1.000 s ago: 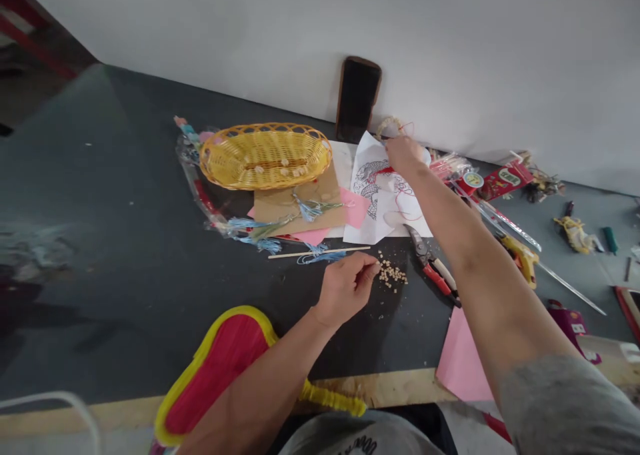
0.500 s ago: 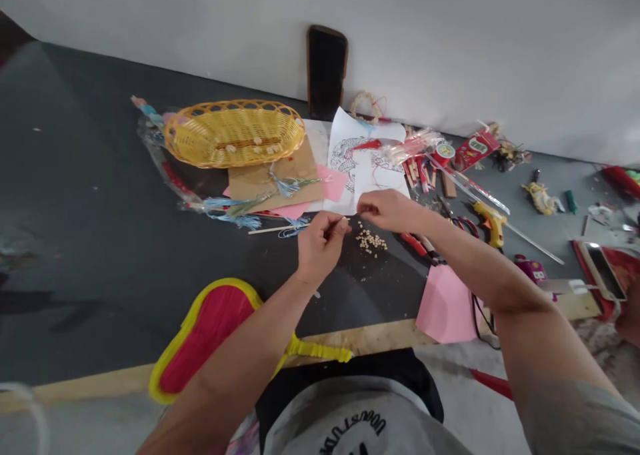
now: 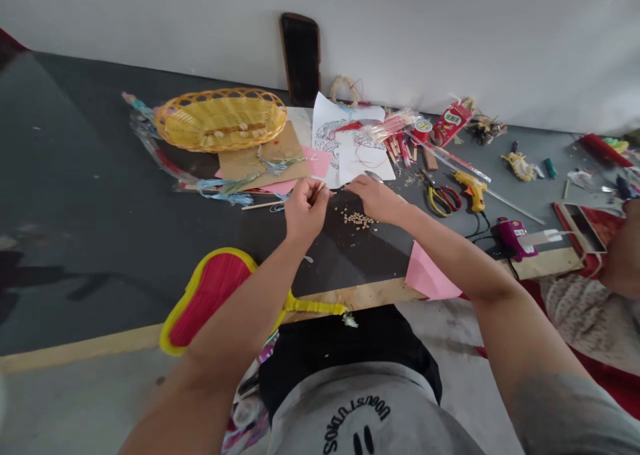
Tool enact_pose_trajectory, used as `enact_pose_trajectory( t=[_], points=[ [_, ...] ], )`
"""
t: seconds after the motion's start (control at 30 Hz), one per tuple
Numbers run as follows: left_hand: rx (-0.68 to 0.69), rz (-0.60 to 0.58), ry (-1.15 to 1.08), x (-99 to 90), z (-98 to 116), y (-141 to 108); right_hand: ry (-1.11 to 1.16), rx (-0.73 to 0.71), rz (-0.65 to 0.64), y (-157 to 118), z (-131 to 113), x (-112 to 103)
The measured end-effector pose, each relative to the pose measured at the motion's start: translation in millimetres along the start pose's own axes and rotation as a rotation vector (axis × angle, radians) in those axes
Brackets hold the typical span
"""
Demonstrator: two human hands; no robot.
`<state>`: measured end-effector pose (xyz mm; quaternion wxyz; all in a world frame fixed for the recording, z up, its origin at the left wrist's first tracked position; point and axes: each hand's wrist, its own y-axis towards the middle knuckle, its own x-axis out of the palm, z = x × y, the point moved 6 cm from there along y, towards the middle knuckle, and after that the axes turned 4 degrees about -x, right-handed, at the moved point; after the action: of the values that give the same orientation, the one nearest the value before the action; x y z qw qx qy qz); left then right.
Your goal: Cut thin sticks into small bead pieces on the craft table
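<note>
My left hand (image 3: 306, 208) is closed, thumb against fingers, around a thin wooden stick (image 3: 261, 205). One end of the stick sticks out to the left; its other end is at my fingertips. My right hand (image 3: 370, 196) faces it with fingers pinched close to that end; whatever they hold is hidden or too small to name. Just below my right hand lies a loose pile of small pale wooden bits (image 3: 358, 221) on the dark tabletop (image 3: 350, 261). Printed white paper (image 3: 367, 165) lies behind both hands.
A yellow woven basket (image 3: 220, 121) stands at the back left on cardboard (image 3: 265, 168). A red-and-yellow fan (image 3: 213, 295) overhangs the front edge. On the right are pliers (image 3: 443, 200), a yellow glue gun (image 3: 471, 189) and pink paper (image 3: 430, 275). Another person's arm (image 3: 625, 255) shows at far right.
My right hand has come down closer to my left fingertips and the stick's end. The camera view has shifted, and the red-handled tool near my right forearm is out of sight.
</note>
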<state>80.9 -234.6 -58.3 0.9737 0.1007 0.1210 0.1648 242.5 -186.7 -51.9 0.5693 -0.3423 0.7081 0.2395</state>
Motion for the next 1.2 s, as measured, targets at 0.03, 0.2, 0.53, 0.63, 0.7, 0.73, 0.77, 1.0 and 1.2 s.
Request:
enact_pose_trajectory(
  t=[0.03, 0.2, 0.53, 0.63, 0.7, 0.73, 0.77, 1.0, 1.2],
  points=[
    [0.001, -0.003, 0.018, -0.5, 0, 0, -0.014, 0.013, 0.009, 5, 4, 2],
    [0.018, -0.066, 0.111, 0.9, -2, 2, -0.026, 0.088, 0.103, 22, 19, 5],
    [-0.001, -0.068, 0.116, -0.1, -3, 4, -0.169, 0.038, 0.055, 18, 0, 7],
    [0.011, -0.065, 0.129, -0.1, -4, 5, -0.182, 0.007, 0.035, 12, -7, 8],
    [0.019, -0.07, 0.134, 0.6, -6, 5, -0.168, 0.011, 0.029, 10, -8, 8],
    [0.023, -0.072, 0.137, 1.0, -7, 5, -0.16, 0.017, 0.03, 10, -8, 8],
    [0.028, -0.075, 0.141, 1.5, -7, 5, -0.153, 0.025, 0.034, 10, -8, 8],
    [0.043, -0.117, 0.188, 4.9, -9, 5, -0.137, 0.027, 0.002, 15, -11, 8],
    [0.069, -0.219, 0.317, 10.6, -6, 2, -0.031, -0.064, 0.002, -11, -17, 2]
  ],
)
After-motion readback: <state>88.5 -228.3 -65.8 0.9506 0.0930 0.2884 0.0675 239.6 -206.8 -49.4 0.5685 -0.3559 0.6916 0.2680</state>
